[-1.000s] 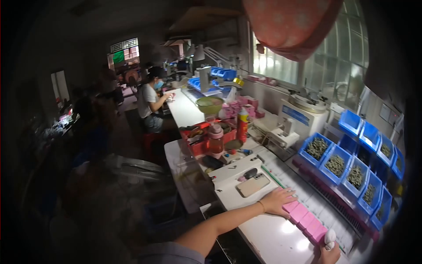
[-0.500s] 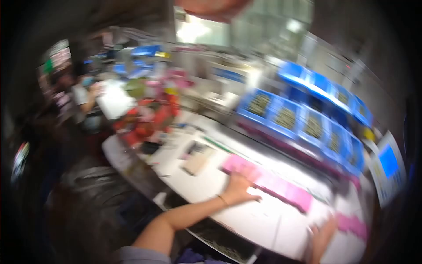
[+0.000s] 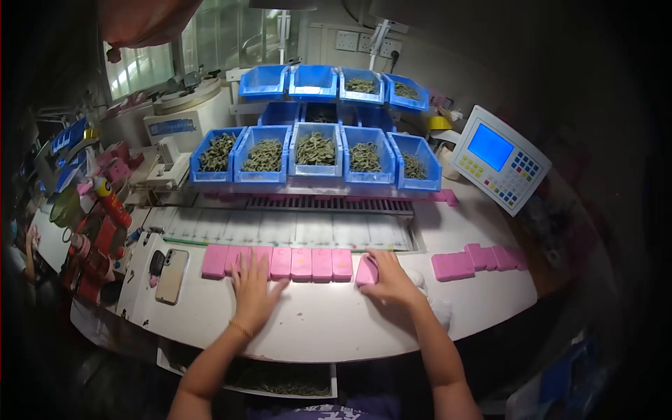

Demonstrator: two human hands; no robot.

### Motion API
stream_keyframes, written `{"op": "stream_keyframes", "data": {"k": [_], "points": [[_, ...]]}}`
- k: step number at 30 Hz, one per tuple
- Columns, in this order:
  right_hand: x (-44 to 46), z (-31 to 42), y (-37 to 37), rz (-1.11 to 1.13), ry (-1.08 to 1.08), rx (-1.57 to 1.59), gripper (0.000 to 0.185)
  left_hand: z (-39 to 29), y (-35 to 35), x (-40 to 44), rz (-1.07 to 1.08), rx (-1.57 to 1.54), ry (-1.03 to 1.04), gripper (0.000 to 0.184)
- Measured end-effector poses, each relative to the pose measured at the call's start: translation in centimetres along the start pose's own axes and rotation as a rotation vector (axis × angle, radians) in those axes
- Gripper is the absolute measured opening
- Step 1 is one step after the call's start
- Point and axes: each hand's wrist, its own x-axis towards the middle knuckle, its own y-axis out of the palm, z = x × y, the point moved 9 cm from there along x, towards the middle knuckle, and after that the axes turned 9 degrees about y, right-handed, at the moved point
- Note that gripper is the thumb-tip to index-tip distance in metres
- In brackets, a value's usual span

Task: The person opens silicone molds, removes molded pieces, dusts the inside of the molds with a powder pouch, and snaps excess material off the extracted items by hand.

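Row of pink blocks [image 3: 301,264]: on the table [image 3: 315,322], side by side along the near edge of the pale gridded strip [image 3: 308,229]; about seven, though the left hand covers some of the joins.
Left hand [image 3: 253,290]: fingers spread apart, resting over the left half of the row, clamped on nothing.
Right hand [image 3: 393,280]: thumb and fingers closed on the single block.
Single block [image 3: 367,271]: one, just right of the row, with a narrow gap between.
Step in hand: seemingly, steadying the row while handling one block at its right end.
Next move calls for: in my judgement, a level grip on that block and light pressure on the left, so neighbours stay aligned.
Second pink group [image 3: 451,266]: near the table's right end; perhaps four blocks, the last lost in shade.
Blue bins [image 3: 316,170]: five in the low near row, four in the upper far row, others partly hidden between.
Phone [image 3: 172,276]: one, flat, left of the row.
Control panel [image 3: 498,161]: one, far right, its screen blue.
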Motion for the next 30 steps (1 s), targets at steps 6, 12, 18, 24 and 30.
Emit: {"op": "stream_keyframes", "data": {"k": [6, 12, 18, 24, 30], "points": [[-9.7, 6.6, 3.9, 0.232, 0.320, 1.281, 0.080, -11.1, -3.3, -5.9, 0.074, -0.940, -0.019, 0.069], [-14.4, 9.2, 8.5, 0.242, 0.465, 1.272, 0.060, -13.3, -2.3, -7.8, -0.045, -0.815, 0.106, 0.068], [-14.5, 9.0, 7.7, 0.054, 0.352, 0.900, 0.050, -13.1, -1.5, -8.9, -0.072, -0.800, 0.127, 0.065], [-13.7, 8.5, 6.7, -0.113, 0.430, 0.964, 0.039, -14.2, -2.7, -9.1, -0.189, -0.673, 0.221, 0.067], [-12.0, 6.0, 6.6, -0.094, 0.570, 0.945, 0.036, -13.7, -3.1, -9.4, -0.272, -0.741, 0.112, 0.056]]}}
